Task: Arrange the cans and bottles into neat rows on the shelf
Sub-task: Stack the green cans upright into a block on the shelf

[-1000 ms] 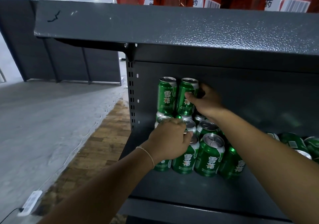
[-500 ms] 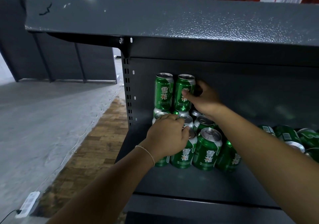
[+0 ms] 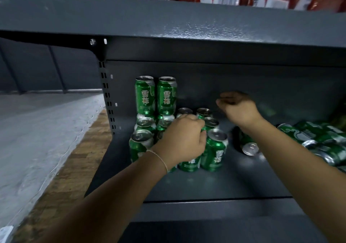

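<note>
Head view: a standing can (image 3: 189, 160) is being gripped by the left hand (image 3: 184, 139); the right hand (image 3: 238, 108), loosely curled and empty, is needed next for the toppled cans (image 3: 318, 141).

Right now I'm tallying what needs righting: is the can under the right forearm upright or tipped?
Tipped. The can lies on its side, silver end facing the camera.

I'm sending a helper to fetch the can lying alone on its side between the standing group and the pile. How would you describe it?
Look at the lower grey shelf, just right of the upright green cans. Under the right forearm, one toppled can lies alone, its silver end facing out. Its neighbours stand upright or lie heaped in the right-hand pile.
</note>
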Action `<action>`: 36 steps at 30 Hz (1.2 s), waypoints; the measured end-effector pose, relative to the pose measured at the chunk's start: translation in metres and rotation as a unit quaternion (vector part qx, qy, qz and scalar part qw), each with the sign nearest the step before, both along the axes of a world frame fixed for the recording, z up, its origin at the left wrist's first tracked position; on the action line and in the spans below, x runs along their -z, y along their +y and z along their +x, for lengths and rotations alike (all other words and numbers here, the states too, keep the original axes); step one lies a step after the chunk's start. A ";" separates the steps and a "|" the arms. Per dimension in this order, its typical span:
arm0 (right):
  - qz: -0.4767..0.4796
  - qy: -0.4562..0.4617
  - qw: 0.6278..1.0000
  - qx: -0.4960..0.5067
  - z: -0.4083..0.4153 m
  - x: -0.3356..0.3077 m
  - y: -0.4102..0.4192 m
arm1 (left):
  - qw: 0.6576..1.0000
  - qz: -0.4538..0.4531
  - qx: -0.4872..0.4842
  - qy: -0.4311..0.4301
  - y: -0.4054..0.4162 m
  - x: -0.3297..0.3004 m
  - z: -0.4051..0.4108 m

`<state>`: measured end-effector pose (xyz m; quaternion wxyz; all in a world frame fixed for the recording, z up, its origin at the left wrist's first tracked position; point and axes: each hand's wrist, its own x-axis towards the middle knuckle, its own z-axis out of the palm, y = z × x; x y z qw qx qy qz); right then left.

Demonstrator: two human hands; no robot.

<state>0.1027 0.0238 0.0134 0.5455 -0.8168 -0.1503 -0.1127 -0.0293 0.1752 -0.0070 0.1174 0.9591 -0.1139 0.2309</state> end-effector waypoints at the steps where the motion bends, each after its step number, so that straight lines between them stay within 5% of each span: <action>1: 0.007 -0.003 1.000 0.009 0.000 0.002 -0.016 | 1.000 -0.004 0.016 -0.009 -0.012 0.001 0.003; 11: -0.090 0.060 0.990 0.090 0.014 0.035 -0.131 | 0.991 -0.029 0.127 -0.010 -0.113 0.025 0.027; 14: -0.202 0.068 0.973 0.093 0.017 0.047 -0.139 | 0.993 -0.037 0.110 0.007 -0.125 0.043 0.024; 23: -0.322 0.104 0.938 0.070 0.024 0.064 -0.120 | 0.994 -0.014 0.029 0.109 -0.144 0.089 0.024; 32: -0.108 0.221 0.968 0.054 0.027 0.078 -0.098 | 0.990 0.003 -0.016 0.141 -0.145 0.105 0.029; 36: 0.015 0.313 0.950 0.011 0.030 0.082 -0.100 | 0.992 -0.020 -0.033 0.121 -0.147 0.114 0.025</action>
